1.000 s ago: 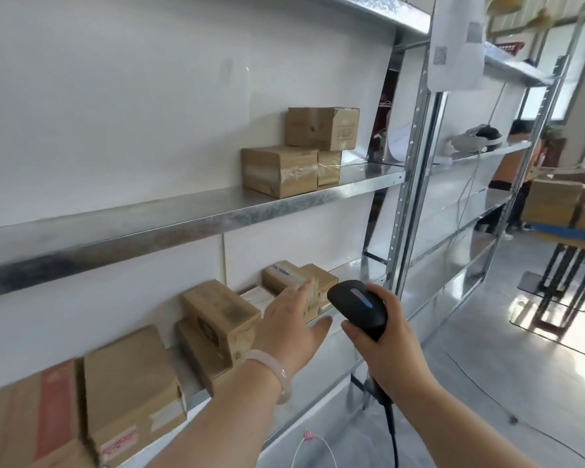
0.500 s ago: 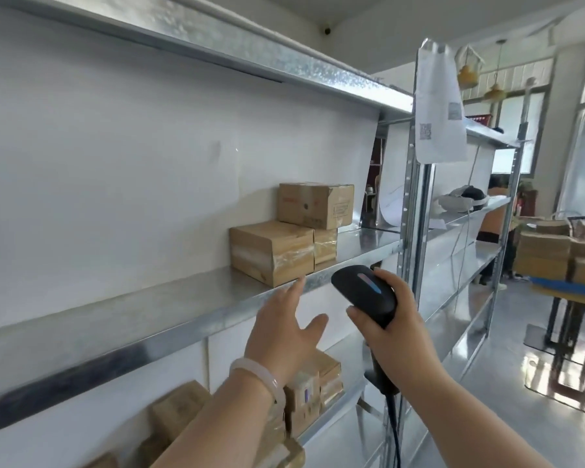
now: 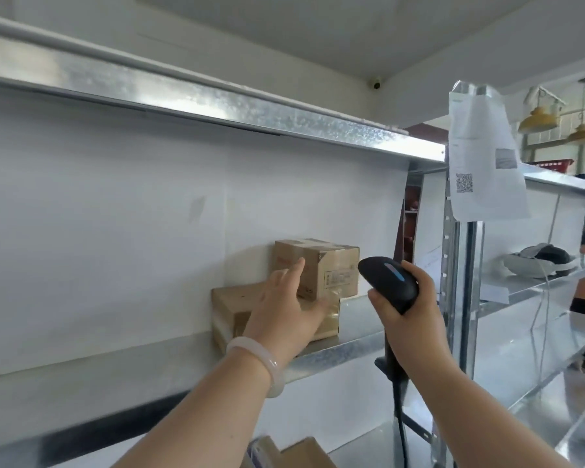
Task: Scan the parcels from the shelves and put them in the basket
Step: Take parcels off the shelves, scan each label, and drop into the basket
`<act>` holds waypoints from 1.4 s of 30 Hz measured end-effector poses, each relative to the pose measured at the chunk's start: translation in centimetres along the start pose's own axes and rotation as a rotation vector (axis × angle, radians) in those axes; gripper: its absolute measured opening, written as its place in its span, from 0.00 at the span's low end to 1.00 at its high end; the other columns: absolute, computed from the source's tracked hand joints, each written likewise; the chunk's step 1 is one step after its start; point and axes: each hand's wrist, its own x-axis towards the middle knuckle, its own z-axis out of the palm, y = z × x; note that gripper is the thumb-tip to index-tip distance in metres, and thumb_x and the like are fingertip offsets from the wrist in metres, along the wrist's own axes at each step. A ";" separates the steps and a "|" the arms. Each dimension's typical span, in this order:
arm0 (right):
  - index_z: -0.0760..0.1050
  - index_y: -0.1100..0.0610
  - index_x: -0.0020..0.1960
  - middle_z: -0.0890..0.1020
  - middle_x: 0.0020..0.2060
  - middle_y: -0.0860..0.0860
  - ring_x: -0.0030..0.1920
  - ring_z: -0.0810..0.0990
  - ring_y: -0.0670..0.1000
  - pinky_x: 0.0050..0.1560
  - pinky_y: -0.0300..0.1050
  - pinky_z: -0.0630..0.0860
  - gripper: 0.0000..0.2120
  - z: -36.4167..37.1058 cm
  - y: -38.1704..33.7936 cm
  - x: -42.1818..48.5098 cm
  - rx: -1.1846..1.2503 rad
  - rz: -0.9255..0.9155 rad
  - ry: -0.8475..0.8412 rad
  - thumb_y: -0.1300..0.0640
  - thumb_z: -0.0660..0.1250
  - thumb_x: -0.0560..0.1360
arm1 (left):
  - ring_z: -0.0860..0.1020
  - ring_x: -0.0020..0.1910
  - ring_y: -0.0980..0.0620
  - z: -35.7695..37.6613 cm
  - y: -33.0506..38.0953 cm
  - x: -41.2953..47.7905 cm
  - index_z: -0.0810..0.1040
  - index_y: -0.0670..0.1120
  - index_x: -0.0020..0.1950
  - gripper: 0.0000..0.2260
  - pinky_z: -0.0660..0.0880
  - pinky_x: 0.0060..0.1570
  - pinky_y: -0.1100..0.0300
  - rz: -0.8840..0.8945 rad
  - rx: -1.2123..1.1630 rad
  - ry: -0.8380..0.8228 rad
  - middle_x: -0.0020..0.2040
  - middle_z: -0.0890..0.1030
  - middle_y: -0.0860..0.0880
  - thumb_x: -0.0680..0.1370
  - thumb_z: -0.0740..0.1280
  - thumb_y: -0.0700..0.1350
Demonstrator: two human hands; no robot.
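Note:
Two brown cardboard parcels stand on the middle metal shelf [image 3: 355, 349]. The low parcel [image 3: 232, 304] sits at the front, and the taller parcel [image 3: 331, 270] rests behind and above it. My left hand [image 3: 284, 309], fingers spread and straight, reaches out in front of both parcels and holds nothing. Just right of the parcels, my right hand [image 3: 409, 319] grips the black barcode scanner [image 3: 387, 282], whose cable hangs down. The basket is out of sight.
Another metal shelf [image 3: 217, 103] runs overhead. A paper sheet [image 3: 483, 170] with a QR code hangs on the steel upright [image 3: 460, 298]. More parcels [image 3: 291, 454] lie on the lower shelf. A headset [image 3: 537, 261] sits on the right-hand shelving.
The view has swung upward from the lower shelf to the middle one. My left hand left the lower parcels and rose to the two upper parcels. The scanner rose with my right hand.

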 end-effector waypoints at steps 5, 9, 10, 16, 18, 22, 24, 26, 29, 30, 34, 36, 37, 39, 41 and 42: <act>0.63 0.42 0.67 0.74 0.49 0.36 0.48 0.76 0.41 0.46 0.42 0.70 0.26 -0.1 2.5 5.2 0.094 -0.004 -0.039 0.52 0.71 0.74 | 0.60 0.76 0.50 2.0 1.4 3.2 0.50 0.60 0.80 0.33 0.62 0.74 0.50 -0.049 0.089 0.090 0.78 0.59 0.53 0.79 0.63 0.59; 0.62 0.41 0.67 0.76 0.50 0.39 0.48 0.80 0.51 0.44 0.42 0.74 0.27 0.8 3.4 8.0 0.172 0.033 -0.049 0.51 0.71 0.74 | 0.57 0.78 0.48 3.1 2.0 5.3 0.44 0.63 0.79 0.36 0.64 0.71 0.53 -0.055 0.141 0.118 0.78 0.57 0.52 0.79 0.65 0.59; 0.61 0.40 0.67 0.77 0.52 0.42 0.48 0.81 0.53 0.47 0.46 0.77 0.27 1.1 3.7 8.6 0.187 0.043 -0.056 0.50 0.71 0.74 | 0.59 0.77 0.48 3.4 2.0 5.9 0.43 0.64 0.79 0.37 0.65 0.70 0.53 -0.064 0.156 0.114 0.78 0.58 0.51 0.79 0.65 0.59; 0.62 0.42 0.68 0.74 0.51 0.36 0.54 0.79 0.51 0.57 0.56 0.78 0.29 2.4 3.7 10.3 0.319 0.043 -0.130 0.51 0.72 0.73 | 0.72 0.66 0.47 4.9 2.2 7.7 0.56 0.57 0.78 0.30 0.71 0.59 0.56 -0.114 0.301 0.105 0.73 0.65 0.49 0.80 0.66 0.52; 0.63 0.42 0.68 0.73 0.51 0.34 0.53 0.79 0.49 0.55 0.57 0.79 0.29 2.6 3.7 10.2 0.334 0.027 -0.167 0.52 0.73 0.73 | 0.74 0.63 0.47 5.1 2.1 7.7 0.61 0.56 0.75 0.25 0.71 0.55 0.57 -0.097 0.295 0.170 0.71 0.67 0.50 0.80 0.66 0.48; 0.63 0.43 0.69 0.75 0.48 0.36 0.43 0.81 0.48 0.53 0.57 0.80 0.28 1.9 3.7 9.8 0.387 0.034 -0.173 0.54 0.72 0.74 | 0.73 0.64 0.50 5.2 1.2 7.1 0.64 0.58 0.72 0.22 0.73 0.57 0.60 -0.010 0.257 0.258 0.70 0.68 0.53 0.80 0.66 0.45; 0.64 0.42 0.68 0.76 0.49 0.38 0.44 0.81 0.48 0.54 0.56 0.80 0.28 1.3 3.4 9.7 0.424 0.035 -0.150 0.53 0.72 0.74 | 0.72 0.66 0.51 5.2 0.7 6.3 0.63 0.61 0.71 0.23 0.76 0.62 0.56 0.049 0.235 0.284 0.71 0.67 0.55 0.80 0.67 0.44; 0.64 0.41 0.67 0.77 0.53 0.42 0.46 0.82 0.48 0.53 0.53 0.81 0.27 0.7 3.0 9.4 0.504 0.052 -0.146 0.54 0.72 0.74 | 0.69 0.70 0.55 5.3 0.2 5.2 0.64 0.59 0.72 0.24 0.72 0.66 0.60 0.126 0.227 0.319 0.74 0.65 0.57 0.80 0.68 0.44; 0.65 0.40 0.67 0.76 0.59 0.46 0.52 0.82 0.48 0.50 0.47 0.81 0.25 0.3 2.6 8.2 0.586 0.047 -0.179 0.55 0.71 0.75 | 0.61 0.69 0.67 5.7 -0.2 3.1 0.67 0.56 0.72 0.23 0.61 0.62 0.78 0.238 0.238 0.381 0.77 0.60 0.58 0.79 0.69 0.43; 0.65 0.39 0.66 0.77 0.59 0.45 0.53 0.82 0.48 0.51 0.48 0.81 0.25 0.3 2.6 7.7 0.581 0.033 -0.187 0.54 0.71 0.74 | 0.59 0.69 0.70 5.8 -0.5 2.5 0.67 0.56 0.71 0.23 0.61 0.60 0.81 0.266 0.239 0.402 0.77 0.60 0.58 0.79 0.69 0.43; 0.67 0.33 0.63 0.77 0.57 0.39 0.57 0.80 0.47 0.60 0.54 0.77 0.26 0.5 2.8 5.3 0.572 -0.018 -0.200 0.49 0.74 0.71 | 0.62 0.72 0.69 5.8 -1.2 0.5 0.69 0.58 0.69 0.23 0.69 0.62 0.75 0.302 0.136 0.443 0.78 0.60 0.59 0.78 0.71 0.43; 0.66 0.33 0.63 0.77 0.58 0.38 0.57 0.80 0.46 0.62 0.52 0.76 0.26 0.5 2.7 3.9 0.574 -0.050 -0.199 0.51 0.73 0.72 | 0.65 0.72 0.63 5.7 -0.7 -0.5 0.71 0.57 0.65 0.19 0.72 0.61 0.71 0.295 0.048 0.480 0.74 0.64 0.58 0.76 0.71 0.49; 0.66 0.33 0.63 0.76 0.57 0.37 0.57 0.79 0.44 0.62 0.49 0.76 0.26 0.4 2.5 3.2 0.575 -0.068 -0.197 0.52 0.73 0.72 | 0.66 0.70 0.64 5.6 -0.3 -1.1 0.72 0.55 0.62 0.18 0.71 0.60 0.73 0.290 0.003 0.519 0.71 0.67 0.59 0.75 0.71 0.54; 0.66 0.33 0.63 0.75 0.57 0.34 0.55 0.78 0.38 0.60 0.42 0.74 0.26 0.4 2.1 1.9 0.593 -0.089 -0.194 0.55 0.72 0.73 | 0.68 0.64 0.68 5.2 0.7 -1.9 0.74 0.52 0.54 0.16 0.69 0.54 0.78 0.250 -0.046 0.615 0.63 0.69 0.60 0.72 0.69 0.59; 0.66 0.34 0.63 0.75 0.57 0.35 0.53 0.77 0.35 0.54 0.33 0.74 0.26 0.5 1.6 0.5 0.626 -0.093 -0.195 0.57 0.71 0.74 | 0.71 0.57 0.64 4.5 1.3 -2.3 0.73 0.50 0.49 0.16 0.68 0.49 0.78 0.161 -0.072 0.674 0.57 0.70 0.59 0.71 0.72 0.58; 0.66 0.35 0.63 0.75 0.57 0.36 0.52 0.78 0.34 0.50 0.30 0.75 0.26 0.7 1.3 -0.1 0.642 -0.093 -0.204 0.58 0.71 0.74 | 0.71 0.55 0.63 4.0 1.3 -2.5 0.72 0.51 0.50 0.16 0.69 0.48 0.78 0.106 -0.087 0.687 0.55 0.69 0.58 0.71 0.74 0.55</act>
